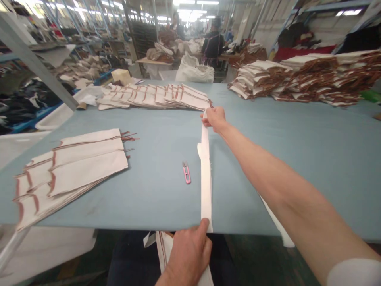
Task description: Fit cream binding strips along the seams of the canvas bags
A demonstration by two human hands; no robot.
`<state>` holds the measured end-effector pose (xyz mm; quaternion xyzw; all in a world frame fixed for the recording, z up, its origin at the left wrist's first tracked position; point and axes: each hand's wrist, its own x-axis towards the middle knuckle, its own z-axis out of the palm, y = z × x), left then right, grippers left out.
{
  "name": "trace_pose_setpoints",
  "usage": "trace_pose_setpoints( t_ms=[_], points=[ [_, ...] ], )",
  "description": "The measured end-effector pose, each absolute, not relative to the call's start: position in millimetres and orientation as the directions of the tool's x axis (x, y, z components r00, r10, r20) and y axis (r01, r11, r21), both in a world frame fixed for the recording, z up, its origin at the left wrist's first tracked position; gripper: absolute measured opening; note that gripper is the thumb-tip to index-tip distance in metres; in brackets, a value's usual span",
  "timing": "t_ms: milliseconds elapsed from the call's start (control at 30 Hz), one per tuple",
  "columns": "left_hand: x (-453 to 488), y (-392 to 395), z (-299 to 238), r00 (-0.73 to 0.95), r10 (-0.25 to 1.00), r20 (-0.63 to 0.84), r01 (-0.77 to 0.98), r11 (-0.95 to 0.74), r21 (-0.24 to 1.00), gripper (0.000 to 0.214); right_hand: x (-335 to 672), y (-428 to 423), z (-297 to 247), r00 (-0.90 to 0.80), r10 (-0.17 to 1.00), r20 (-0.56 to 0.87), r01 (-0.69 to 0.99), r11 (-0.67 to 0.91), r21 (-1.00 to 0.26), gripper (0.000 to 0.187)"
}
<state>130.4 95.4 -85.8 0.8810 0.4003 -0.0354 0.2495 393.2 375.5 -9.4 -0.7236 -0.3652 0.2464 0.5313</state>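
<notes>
Fingers of right hand (216,118): pinched together, no gap seen, gripping the far end of the white strip (206,186).
Fingers of left hand (190,250): curled, thumb laid on the strip's near end; what lies beneath is hidden.
Strip, location: over the blue-green table (149,210), reaching its near edge, right of the pink-handled snips (186,173), not touching them.
Strip, long axis: runs away from the person, near end at the left hand, far end toward the row of overlapping cloth pieces (190,100).
Strip, appearance: narrow, plain white, drawn nearly straight; small rounded flap projecting on the left side; loose threads along the right edge.
Lap: brown-edged cloth (160,248) hangs below the table edge, partly behind the left hand.
</notes>
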Motion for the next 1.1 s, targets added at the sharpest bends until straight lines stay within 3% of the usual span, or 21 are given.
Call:
trace_pose_setpoints(
  t_ms=[167,300,400,567,767,900,1100],
  points=[
    [127,91,-112,0.698,0.698,-0.158,0.684,-0.585,0.436,0.048,393,396,-26,0.633,0.773,-0.038,0.142,-0.165,-0.976,0.027],
    [125,87,-122,0.7,0.703,-0.124,0.67,-0.587,0.455,0.048,401,403,-22,0.67,0.742,-0.026,0.083,-0.111,-0.99,0.014],
    [126,88,-120,0.708,0.693,-0.137,0.665,-0.587,0.462,0.048,405,402,-9,0.652,0.758,-0.011,0.046,-0.053,-0.998,0.022],
    [129,92,-105,0.652,0.74,-0.164,0.701,-0.507,0.502,0.044,386,363,28,0.488,0.873,0.002,-0.025,0.017,-1.0,0.026],
    [119,92,-91,0.591,0.797,-0.121,0.614,-0.347,0.709,0.049,322,262,71,0.215,0.976,0.035,-0.052,0.047,-0.998,0.027],
    [101,76,-84,0.509,0.859,-0.047,0.548,-0.282,0.787,0.031,273,188,76,0.064,0.998,0.009,-0.028,0.01,-1.0,0.03],
    [58,35,-41,0.243,0.97,0.017,0.217,-0.071,0.973,0.015,212,105,64,-0.047,0.999,0.004,0.078,0.008,-0.997,0.027]
  ],
)
